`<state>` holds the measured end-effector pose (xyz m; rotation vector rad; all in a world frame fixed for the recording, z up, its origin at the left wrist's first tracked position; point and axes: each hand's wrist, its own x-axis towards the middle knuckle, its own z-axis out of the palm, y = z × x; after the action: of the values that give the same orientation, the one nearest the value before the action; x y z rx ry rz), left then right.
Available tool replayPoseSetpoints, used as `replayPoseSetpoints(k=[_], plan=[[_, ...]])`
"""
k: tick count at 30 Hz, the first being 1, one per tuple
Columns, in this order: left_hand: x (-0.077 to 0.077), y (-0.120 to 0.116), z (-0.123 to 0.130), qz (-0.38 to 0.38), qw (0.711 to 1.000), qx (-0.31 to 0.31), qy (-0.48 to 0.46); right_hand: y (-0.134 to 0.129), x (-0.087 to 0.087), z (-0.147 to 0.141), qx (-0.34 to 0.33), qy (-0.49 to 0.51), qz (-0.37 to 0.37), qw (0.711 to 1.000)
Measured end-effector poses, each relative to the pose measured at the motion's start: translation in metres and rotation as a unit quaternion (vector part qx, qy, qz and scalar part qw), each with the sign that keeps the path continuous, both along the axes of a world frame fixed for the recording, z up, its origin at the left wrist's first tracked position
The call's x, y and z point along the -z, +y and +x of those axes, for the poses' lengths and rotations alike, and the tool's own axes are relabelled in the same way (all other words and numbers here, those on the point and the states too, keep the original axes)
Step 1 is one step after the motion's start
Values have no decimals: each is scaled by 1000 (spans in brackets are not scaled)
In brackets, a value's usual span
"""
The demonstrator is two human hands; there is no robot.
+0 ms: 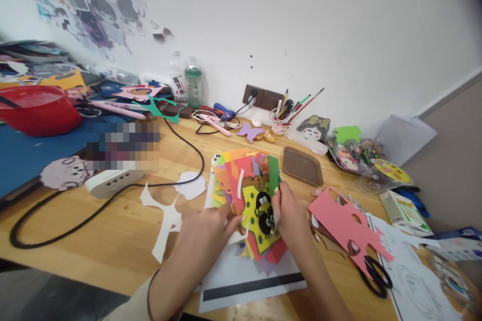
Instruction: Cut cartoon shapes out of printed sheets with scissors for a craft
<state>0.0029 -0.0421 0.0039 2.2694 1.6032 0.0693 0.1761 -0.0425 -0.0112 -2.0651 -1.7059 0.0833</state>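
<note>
A pile of coloured paper pieces lies on a white sheet (256, 291) with a dark stripe, in the middle of the table. On top is a yellow paper figure (254, 220) with green spots and a black face with white teeth. My left hand (213, 225) is closed at the pile's left edge, fingers pinched near a white paper scrap (240, 234). My right hand (288, 208) is closed on the right edge of the pile, beside the yellow figure; its fingertips are partly hidden. A green paper piece (273, 173) sticks out above my right hand.
Black scissors (376, 276) and pink cut paper (346, 218) lie at the right, a brown tray (302, 165) behind the pile. A black cable (113, 194) loops past a white power strip (113, 180) at the left. Pens (293, 110) and bottles (193, 85) stand by the wall.
</note>
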Motion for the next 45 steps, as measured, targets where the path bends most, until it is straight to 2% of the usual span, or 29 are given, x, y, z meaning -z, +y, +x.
replayPoseSetpoints(k=[6, 10, 17, 21, 26, 32, 37, 45], plan=[[0, 1, 1, -7, 1000, 0, 4, -5, -4, 22, 18, 118, 34, 992], [0, 2, 2, -9, 1000, 3, 7, -9, -6, 27, -2, 195, 57, 979], [3, 4, 2, -4, 1000, 4, 15, -9, -14, 27, -48, 165, 34, 984], [5, 4, 1, -1, 1000, 6, 14, -10, -16, 27, -31, 171, 18, 985], [3, 1, -1, 8, 1000, 10, 0, -12, -16, 24, -63, 167, -30, 983], [-1, -5, -1, 26, 999, 1, -33, -12, -14, 22, -72, 170, -39, 982], [-3, -6, -1, -30, 995, 35, -85, -11, -12, 20, -79, 173, -41, 981], [0, -17, 18, -15, 989, 141, -46, -8, -16, 16, -86, 189, -96, 973]])
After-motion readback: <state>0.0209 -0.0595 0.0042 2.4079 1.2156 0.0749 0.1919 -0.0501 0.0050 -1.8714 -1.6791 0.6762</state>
